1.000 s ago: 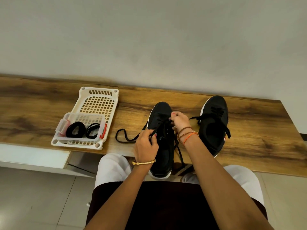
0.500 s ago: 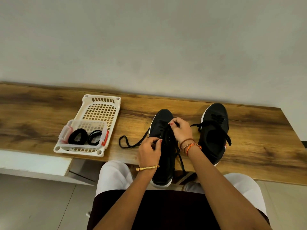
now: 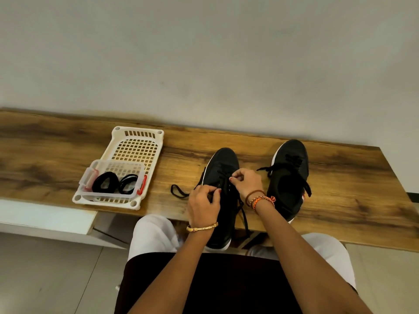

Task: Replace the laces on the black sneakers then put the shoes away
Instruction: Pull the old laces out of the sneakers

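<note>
Black mesh covers both sneakers on the wooden bench [image 3: 340, 189]. The left sneaker [image 3: 223, 168] lies between the two hands, its heel over the front edge, and the right sneaker [image 3: 289, 177] stands just beside it, its lace loose.

The left hand [image 3: 204, 206] is curled with the fingertips pinched together at the left side of the eyelets. The right hand [image 3: 246, 181] pinches the black lace [image 3: 224, 183] between thumb and forefinger at the middle of the lacing. One end of this lace trails on the wood to the left [image 3: 178, 191], another hangs over the edge.

This looks like the unlacing of the old lace. I think it is best to loosen each crossing in turn and pull gently, with the other hand holding the shoe, so it does not slide off the bench.

A white perforated tray [image 3: 138, 146] stands at the left. Inside its near end is a small clear box [image 3: 118, 175] with red clips, and in it are two coiled black laces [image 3: 113, 183].
</note>
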